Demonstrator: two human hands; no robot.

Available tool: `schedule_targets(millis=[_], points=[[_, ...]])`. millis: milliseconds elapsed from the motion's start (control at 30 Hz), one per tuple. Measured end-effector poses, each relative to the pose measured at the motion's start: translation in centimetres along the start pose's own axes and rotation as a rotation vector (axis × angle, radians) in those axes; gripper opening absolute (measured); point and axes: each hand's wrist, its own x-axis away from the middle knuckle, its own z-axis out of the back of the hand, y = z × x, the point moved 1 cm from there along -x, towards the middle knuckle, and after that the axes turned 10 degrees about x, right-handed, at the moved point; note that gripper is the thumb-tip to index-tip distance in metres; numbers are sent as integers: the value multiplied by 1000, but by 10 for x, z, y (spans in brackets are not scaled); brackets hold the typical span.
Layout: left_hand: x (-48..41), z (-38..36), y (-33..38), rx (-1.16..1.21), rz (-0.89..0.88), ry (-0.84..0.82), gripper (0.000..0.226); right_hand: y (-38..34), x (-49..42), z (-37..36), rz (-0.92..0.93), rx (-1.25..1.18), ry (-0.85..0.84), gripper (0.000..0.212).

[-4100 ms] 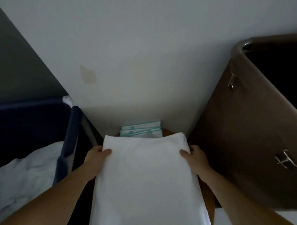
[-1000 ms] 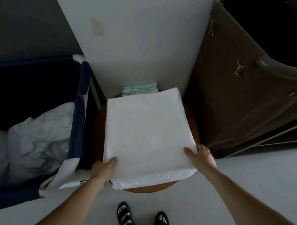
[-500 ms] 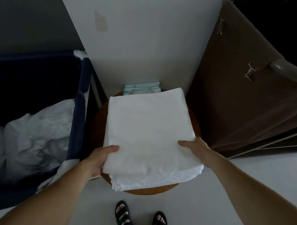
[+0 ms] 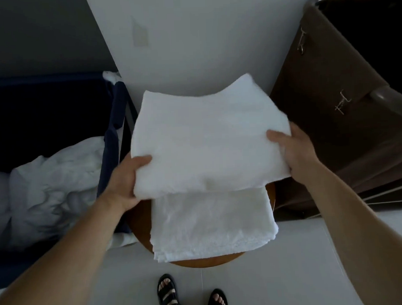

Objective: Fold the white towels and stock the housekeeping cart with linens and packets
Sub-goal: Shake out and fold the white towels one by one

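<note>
Head view: left hand [image 4: 125, 181] and right hand [image 4: 292, 148] each grasp a side edge of a folded white terry towel [image 4: 206, 143], held above the round brown wooden stool [image 4: 141, 221]. A second folded white towel [image 4: 212, 223] lies on the stool, overhanging its near edge. Brown fabric cart bag [image 4: 327, 114] stands right; dark blue hamper [image 4: 112, 142] left.

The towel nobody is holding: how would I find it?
Look between the blue bin and the brown bag for the round wooden stool. A folded white towel lies flat on it. Unlike the lifted towel gripped by the left hand and right hand, nothing holds it.
</note>
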Motion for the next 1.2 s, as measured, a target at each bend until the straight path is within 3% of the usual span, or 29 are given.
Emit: schedule_targets(millis=[133, 200, 267, 467, 667, 833, 967, 1033, 1200], points=[[13, 44, -85, -280, 170, 326, 25, 88, 18, -10, -246, 359, -53, 35], [17, 60, -116, -418, 207, 423, 25, 127, 35, -15, -388, 477, -155, 43], [16, 65, -126, -491, 168, 455, 23, 147, 40, -16, -437, 554, -148, 55], [9, 57, -121, -907, -31, 508, 20, 134, 24, -21, -317, 701, -91, 57], [17, 70, -124, -1042, -123, 511, 31, 149, 26, -13, -331, 744, -113, 51], [21, 69, -143, -1124, -79, 522, 44, 190, 42, -1, -352, 941, 58, 27], [21, 63, -146, -1113, -94, 541, 43, 173, 38, -12, -229, 865, 123, 55], [23, 66, -143, -1100, -79, 525, 38, 164, 37, -19, -207, 882, 41, 69], [28, 64, -136, -1109, -120, 477, 34, 167, 39, -23, -260, 915, -100, 60]])
